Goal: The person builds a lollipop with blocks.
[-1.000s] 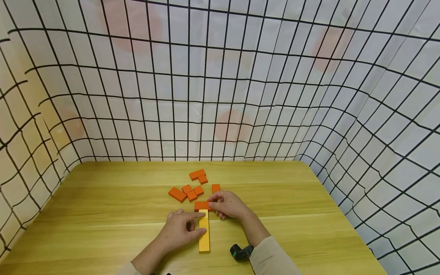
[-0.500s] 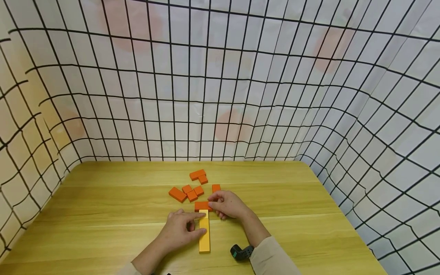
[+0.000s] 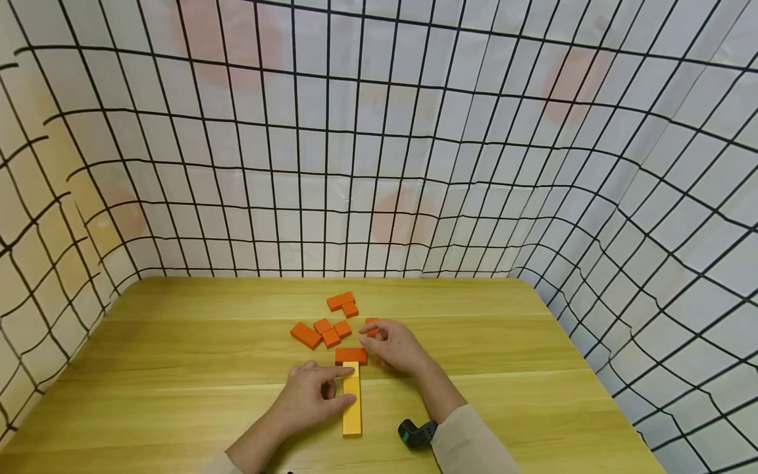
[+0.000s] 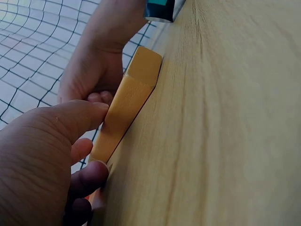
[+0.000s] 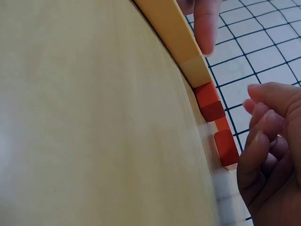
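Note:
A yellow wooden block (image 3: 352, 419) lies lengthwise on the table, a paler yellow block (image 3: 351, 364) in line at its far end. My left hand (image 3: 308, 398) rests index finger and thumb on these two; in the left wrist view the thumb touches the yellow block's side edge. Across the far end lies an orange-red block (image 3: 351, 356), forming a T. My right hand (image 3: 395, 345) hovers just right of it, fingers bent loosely, nothing between thumb and index finger. Another orange-red block (image 3: 372, 322) is partly hidden behind the right fingers.
Left of the T's top sit several orange-red blocks, among them a long one (image 3: 305, 335) and small cubes (image 3: 330, 338). Farther back, another long block (image 3: 340, 301) touches a small one (image 3: 350, 309). A black-gridded white sheet (image 3: 349, 197) walls the table (image 3: 177, 368).
My right hand has let go of the orange-red crosspiece and lifted slightly away, toward the block behind it. The left hand and the blocks have stayed in place.

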### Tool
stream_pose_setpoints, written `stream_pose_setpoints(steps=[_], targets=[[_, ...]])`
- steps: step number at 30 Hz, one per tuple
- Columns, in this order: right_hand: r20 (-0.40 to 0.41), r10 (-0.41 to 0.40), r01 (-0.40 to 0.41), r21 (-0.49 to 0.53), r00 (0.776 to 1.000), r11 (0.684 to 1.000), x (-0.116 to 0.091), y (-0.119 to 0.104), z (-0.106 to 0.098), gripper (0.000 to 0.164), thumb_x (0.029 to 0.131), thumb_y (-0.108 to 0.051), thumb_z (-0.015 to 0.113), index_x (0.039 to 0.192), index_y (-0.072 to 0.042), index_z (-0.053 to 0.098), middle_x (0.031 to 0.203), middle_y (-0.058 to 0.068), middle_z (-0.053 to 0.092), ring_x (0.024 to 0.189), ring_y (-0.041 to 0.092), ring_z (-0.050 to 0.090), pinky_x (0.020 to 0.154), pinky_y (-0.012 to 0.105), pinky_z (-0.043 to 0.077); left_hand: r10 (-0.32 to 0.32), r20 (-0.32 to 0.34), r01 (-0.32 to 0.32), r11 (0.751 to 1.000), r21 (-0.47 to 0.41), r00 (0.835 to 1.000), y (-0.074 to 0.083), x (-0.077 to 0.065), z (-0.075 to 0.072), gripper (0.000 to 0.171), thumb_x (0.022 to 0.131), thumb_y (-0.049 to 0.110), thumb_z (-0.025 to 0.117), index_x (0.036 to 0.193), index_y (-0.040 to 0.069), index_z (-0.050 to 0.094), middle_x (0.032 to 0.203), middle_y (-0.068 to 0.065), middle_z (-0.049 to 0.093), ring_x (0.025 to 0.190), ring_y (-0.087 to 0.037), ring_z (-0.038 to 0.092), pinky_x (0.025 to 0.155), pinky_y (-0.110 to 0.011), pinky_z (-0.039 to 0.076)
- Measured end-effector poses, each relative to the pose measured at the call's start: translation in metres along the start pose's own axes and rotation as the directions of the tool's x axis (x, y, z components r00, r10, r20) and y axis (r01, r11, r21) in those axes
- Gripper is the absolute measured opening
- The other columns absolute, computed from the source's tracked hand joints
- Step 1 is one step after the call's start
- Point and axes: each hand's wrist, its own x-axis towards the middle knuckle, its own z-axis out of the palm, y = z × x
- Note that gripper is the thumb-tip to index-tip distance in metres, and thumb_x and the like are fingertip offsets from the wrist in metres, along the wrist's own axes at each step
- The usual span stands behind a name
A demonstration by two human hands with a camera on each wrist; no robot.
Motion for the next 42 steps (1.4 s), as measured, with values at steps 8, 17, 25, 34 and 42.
stream_pose_setpoints(steps=[8,17,25,34,42], targets=[[-0.056,-0.059,0.051,-0.136,0.997,0.989,0.019,-0.011,-0.001,0.024,0.100,-0.029,0.067,0.119,-0.016,0.073,0.078,0.000,0.059,0.063,0.014,0.048,0.060,0.028,0.042,-0.009,0.000,0.009,1.000,-0.004,1.000,-0.001,0.000,0.000,0.043,0.085,0.048,0.079,0.123,0.029,0.075,0.065,0.024,0.050,0.070,0.000,0.040,0.082,-0.032,0.027],[0.049,-0.062,0.073,-0.263,0.997,0.962,0.040,-0.026,0.002,0.030,0.100,-0.029,0.068,0.127,-0.018,0.071,0.078,0.000,0.061,0.059,0.013,0.047,0.055,0.027,0.040,0.003,-0.001,-0.003,1.000,-0.011,1.000,-0.002,0.000,0.000,0.042,0.085,0.047,0.080,0.123,0.028,0.076,0.064,0.025,0.050,0.070,0.000,0.040,0.082,-0.033,0.027],[0.156,-0.047,0.101,-0.355,0.987,0.929,0.049,-0.034,0.014,0.025,0.096,-0.034,0.072,0.119,-0.025,0.075,0.073,-0.004,0.058,0.062,0.011,0.049,0.058,0.025,0.040,0.011,-0.001,-0.011,1.000,-0.005,1.000,-0.002,0.001,0.000,0.041,0.085,0.046,0.080,0.122,0.028,0.076,0.064,0.025,0.049,0.070,0.000,0.040,0.082,-0.032,0.027],[0.159,0.005,0.061,-0.409,0.987,0.910,0.054,-0.040,0.022,0.023,0.094,-0.037,0.074,0.115,-0.027,0.075,0.106,-0.006,0.073,0.081,0.011,0.055,0.079,0.030,0.047,0.025,-0.008,-0.026,0.999,-0.019,1.000,-0.001,0.001,0.001,0.040,0.085,0.044,0.080,0.122,0.027,0.076,0.064,0.026,0.049,0.070,0.001,0.041,0.081,-0.032,0.027],[0.151,0.051,0.004,-0.347,0.987,0.938,0.055,-0.039,0.022,0.020,0.093,-0.034,0.076,0.112,-0.027,0.075,0.075,-0.004,0.062,0.064,0.013,0.050,0.063,0.029,0.043,0.018,0.003,-0.018,1.000,-0.009,1.000,-0.003,0.001,0.001,0.041,0.086,0.047,0.079,0.122,0.028,0.076,0.065,0.026,0.049,0.071,0.001,0.041,0.081,-0.032,0.026]])
